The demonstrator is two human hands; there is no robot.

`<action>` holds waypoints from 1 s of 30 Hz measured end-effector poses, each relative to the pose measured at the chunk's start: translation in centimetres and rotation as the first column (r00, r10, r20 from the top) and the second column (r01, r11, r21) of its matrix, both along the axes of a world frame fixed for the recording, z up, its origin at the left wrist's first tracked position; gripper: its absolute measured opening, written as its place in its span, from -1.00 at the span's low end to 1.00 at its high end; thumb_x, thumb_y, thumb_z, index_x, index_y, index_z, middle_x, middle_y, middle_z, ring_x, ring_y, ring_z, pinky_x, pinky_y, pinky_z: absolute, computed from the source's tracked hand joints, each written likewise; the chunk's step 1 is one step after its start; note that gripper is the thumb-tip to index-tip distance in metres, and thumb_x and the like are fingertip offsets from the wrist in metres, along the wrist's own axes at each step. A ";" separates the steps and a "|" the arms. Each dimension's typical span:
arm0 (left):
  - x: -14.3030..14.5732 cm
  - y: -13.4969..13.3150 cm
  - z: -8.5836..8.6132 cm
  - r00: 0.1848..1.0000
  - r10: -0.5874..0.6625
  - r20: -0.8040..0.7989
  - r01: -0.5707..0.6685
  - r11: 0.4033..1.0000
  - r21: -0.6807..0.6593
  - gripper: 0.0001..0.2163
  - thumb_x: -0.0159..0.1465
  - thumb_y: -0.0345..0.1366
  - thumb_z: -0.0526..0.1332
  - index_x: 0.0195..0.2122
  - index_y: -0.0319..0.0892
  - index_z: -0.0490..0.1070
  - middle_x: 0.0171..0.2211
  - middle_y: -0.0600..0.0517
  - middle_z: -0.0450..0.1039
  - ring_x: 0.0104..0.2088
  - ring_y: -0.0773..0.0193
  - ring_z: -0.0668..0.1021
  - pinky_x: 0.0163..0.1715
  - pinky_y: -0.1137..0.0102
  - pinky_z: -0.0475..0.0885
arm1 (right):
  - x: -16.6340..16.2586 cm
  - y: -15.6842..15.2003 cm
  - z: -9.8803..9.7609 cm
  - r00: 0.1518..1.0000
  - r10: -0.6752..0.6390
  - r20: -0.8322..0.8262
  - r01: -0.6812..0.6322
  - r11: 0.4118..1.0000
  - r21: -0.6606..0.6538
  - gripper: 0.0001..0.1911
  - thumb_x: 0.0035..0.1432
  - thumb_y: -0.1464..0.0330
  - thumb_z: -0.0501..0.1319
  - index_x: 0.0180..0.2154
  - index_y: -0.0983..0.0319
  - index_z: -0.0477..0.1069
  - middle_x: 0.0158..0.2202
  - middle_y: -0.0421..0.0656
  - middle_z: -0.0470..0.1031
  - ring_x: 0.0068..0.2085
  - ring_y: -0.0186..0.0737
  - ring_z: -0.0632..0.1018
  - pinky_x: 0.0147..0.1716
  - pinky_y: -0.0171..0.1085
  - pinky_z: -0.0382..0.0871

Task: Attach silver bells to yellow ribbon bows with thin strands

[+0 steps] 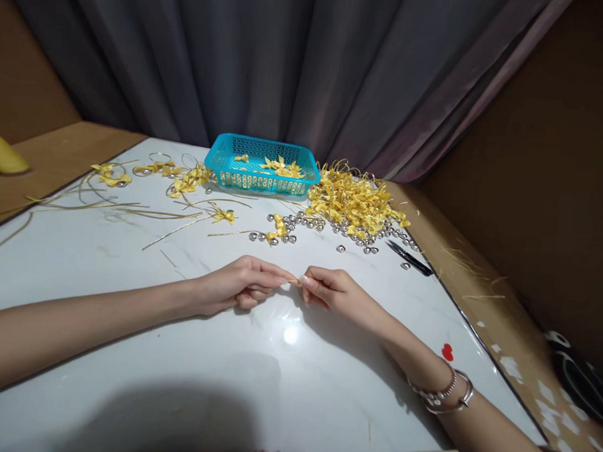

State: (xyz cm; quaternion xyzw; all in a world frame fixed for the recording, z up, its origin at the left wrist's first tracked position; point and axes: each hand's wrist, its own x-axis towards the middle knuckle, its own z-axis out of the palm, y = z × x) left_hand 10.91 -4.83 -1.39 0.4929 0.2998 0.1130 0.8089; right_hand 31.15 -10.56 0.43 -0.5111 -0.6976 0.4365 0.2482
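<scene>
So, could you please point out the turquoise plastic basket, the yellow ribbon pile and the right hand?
Turquoise plastic basket (261, 182), head view: front wall.
Yellow ribbon pile (355, 202), head view: middle.
Right hand (337, 291), head view: its back.

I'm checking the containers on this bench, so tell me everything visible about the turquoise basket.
The turquoise basket is rectangular and looks like plastic, with rounded corners, a smooth rim and perforated walls. It stands upright, open-topped, on the white tabletop near the grey curtain. Yellow ribbon-like pieces lie inside, mostly toward the right; a yellow heap crowds its right end.
</scene>
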 end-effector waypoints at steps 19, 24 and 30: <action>0.1 -0.2 0.2 0.996 -0.085 -0.003 0.085 0.995 -0.049 -0.75 0.18 -0.33 0.21 -0.13 -0.30 0.49 -0.65 0.24 -0.16 -0.63 0.48 -0.10 -0.71 0.52 -0.21 | -0.8 -0.8 -0.6 0.966 -0.005 0.258 -0.040 0.985 0.167 -0.77 0.22 0.37 0.03 -0.46 0.28 0.31 -0.61 -0.23 0.32 -0.58 -0.40 0.26 -0.55 -0.38 0.08; 0.2 -0.2 0.1 1.000 -0.012 -0.028 0.010 0.998 -0.068 -0.82 0.19 -0.34 0.21 -0.18 -0.28 0.41 -0.66 0.24 -0.09 -0.64 0.49 -0.08 -0.72 0.55 -0.20 | -0.9 -1.1 -0.8 0.924 0.006 0.382 -0.118 0.956 0.269 -0.74 0.19 0.41 0.03 -0.56 0.25 0.20 -0.66 -0.30 0.10 -0.62 -0.44 0.11 -0.57 -0.34 -0.04; 0.1 0.2 0.1 0.999 0.050 -0.008 -0.050 0.996 -0.073 -0.86 0.17 -0.39 0.21 -0.25 -0.18 0.27 -0.67 0.25 -0.05 -0.66 0.50 -0.06 -0.74 0.59 -0.18 | -0.6 -0.9 -0.3 0.932 0.096 0.350 -0.181 0.959 0.219 -0.67 0.21 0.39 0.04 -0.60 0.26 0.17 -0.68 -0.33 0.04 -0.62 -0.46 0.08 -0.56 -0.35 -0.02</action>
